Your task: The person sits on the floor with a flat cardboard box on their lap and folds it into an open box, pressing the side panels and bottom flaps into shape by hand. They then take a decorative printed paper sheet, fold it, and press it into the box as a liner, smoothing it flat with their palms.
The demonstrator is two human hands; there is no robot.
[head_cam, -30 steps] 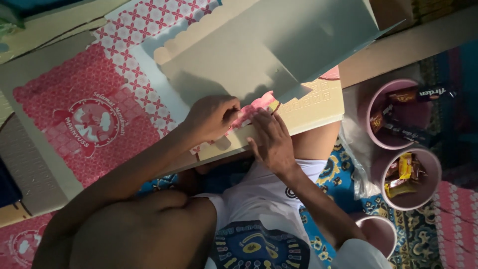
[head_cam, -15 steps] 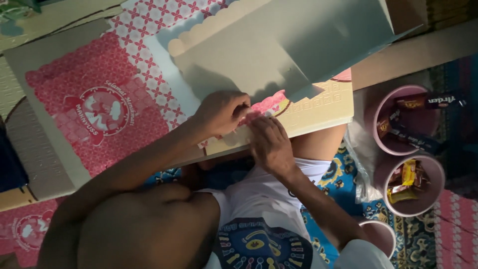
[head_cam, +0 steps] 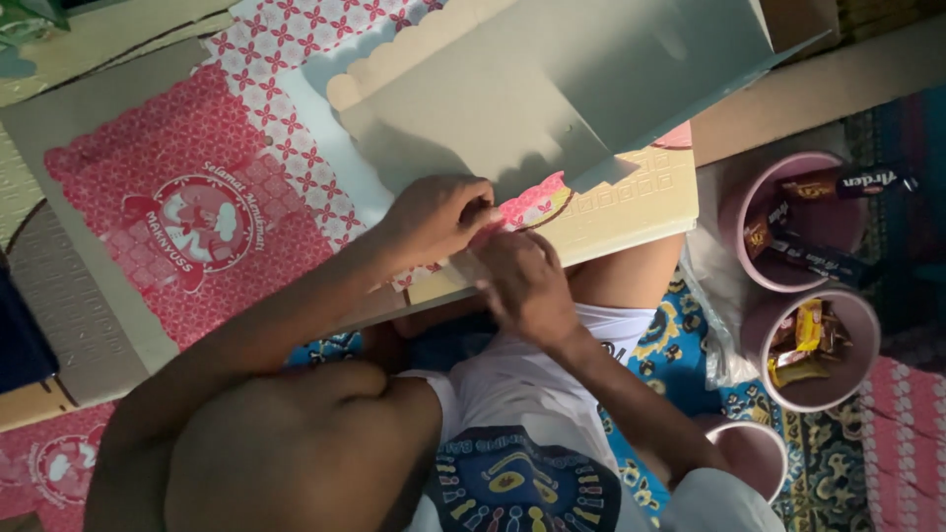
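A flat cardboard box lies across my lap, its grey inner panel [head_cam: 552, 89] raised at the top and a pink patterned flap [head_cam: 537, 205] showing below it. My left hand [head_cam: 434, 217] reaches in from the left and pinches the edge of that flap. Right beside it, fingertips touching, my right hand [head_cam: 522, 286] presses and grips the same flap from below. The flap's near end is hidden under both hands.
A flat pink and white printed carton [head_cam: 187, 207] lies at the left. At the right stand two pink bowls [head_cam: 838, 222] [head_cam: 867, 379] holding wrapped snack bars, with a third pink bowl [head_cam: 754, 453] below. A cream board [head_cam: 641, 197] sits under the box. My knee [head_cam: 296, 453] fills the lower left.
Both hands stay on the pink flap, with only small finger shifts. The view has drifted slightly, so the box sits a little differently in frame.
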